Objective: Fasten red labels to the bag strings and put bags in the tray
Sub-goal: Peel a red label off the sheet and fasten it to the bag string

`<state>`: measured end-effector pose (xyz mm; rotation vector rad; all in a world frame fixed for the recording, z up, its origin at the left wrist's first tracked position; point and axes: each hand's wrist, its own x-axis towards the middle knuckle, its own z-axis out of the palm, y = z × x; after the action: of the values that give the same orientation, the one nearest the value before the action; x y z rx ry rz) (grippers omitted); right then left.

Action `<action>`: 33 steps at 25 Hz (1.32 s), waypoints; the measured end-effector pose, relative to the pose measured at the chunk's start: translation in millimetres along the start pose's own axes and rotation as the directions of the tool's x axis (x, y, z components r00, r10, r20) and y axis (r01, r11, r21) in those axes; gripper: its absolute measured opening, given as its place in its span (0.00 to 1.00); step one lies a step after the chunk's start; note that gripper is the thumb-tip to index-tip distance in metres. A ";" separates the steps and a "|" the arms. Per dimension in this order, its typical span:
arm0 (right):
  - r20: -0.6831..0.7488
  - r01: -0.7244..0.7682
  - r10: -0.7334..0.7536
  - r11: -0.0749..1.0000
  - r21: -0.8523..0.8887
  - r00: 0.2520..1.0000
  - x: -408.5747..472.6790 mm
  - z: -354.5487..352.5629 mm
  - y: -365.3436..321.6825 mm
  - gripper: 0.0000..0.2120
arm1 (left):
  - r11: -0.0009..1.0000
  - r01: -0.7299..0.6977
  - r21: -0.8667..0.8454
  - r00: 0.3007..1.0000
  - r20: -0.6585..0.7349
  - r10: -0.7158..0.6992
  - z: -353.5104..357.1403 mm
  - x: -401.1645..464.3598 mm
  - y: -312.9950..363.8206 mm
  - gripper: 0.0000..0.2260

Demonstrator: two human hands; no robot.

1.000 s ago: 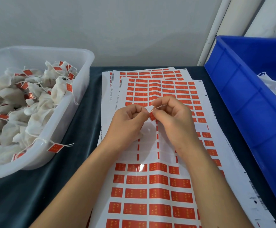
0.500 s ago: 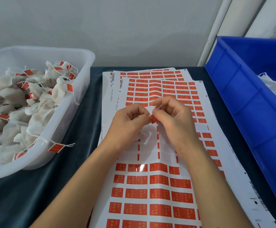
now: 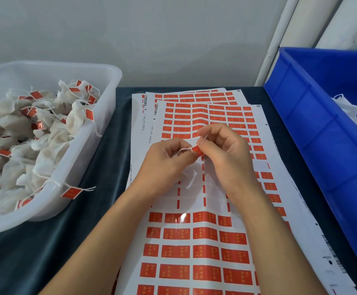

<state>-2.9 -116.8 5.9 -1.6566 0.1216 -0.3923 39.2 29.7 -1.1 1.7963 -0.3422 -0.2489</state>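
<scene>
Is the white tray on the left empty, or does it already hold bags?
Holding bags. The white tray is heaped with white bags carrying red labels; one label hangs outside its rim.

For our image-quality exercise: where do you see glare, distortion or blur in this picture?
Head view: glare streaks the glossy label sheet below the hands; wide-angle distortion bows the blue bin and white tray outward; lighting is soft with faint shadows; focus is fairly even.

Down the left margin of the top label sheet (image 3: 152, 133) runs a small printed code, something like "0803-1600 14458-56", under a barcode (image 3: 156, 109). The sheet beneath (image 3: 142, 124) carries a similar line, too small to read. The red labels (image 3: 205, 252) bear yellow marks, not legible.
</scene>
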 end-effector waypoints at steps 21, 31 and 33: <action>-0.079 0.009 -0.015 0.997 -0.082 0.997 -1.1 0.4 2.7 0.07 | 0.993 -0.016 0.113 0.999 -0.029 0.020 -12.8 -6.0 8.5 0.07; 0.009 0.098 -0.099 0.966 -0.240 0.995 -5.7 11.8 1.5 0.06 | 0.874 -0.035 0.485 0.985 -0.130 0.111 -27.6 -44.9 -5.7 0.05; 0.117 0.138 -0.101 0.917 -0.374 0.988 -13.6 18.7 -1.6 0.06 | 0.898 -0.032 0.439 0.979 -0.166 0.116 -26.1 -50.9 -3.9 0.05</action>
<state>-9.8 -94.9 3.6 -2.0724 0.0246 -0.3990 1.1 72.5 1.0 2.2234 -0.3489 0.0626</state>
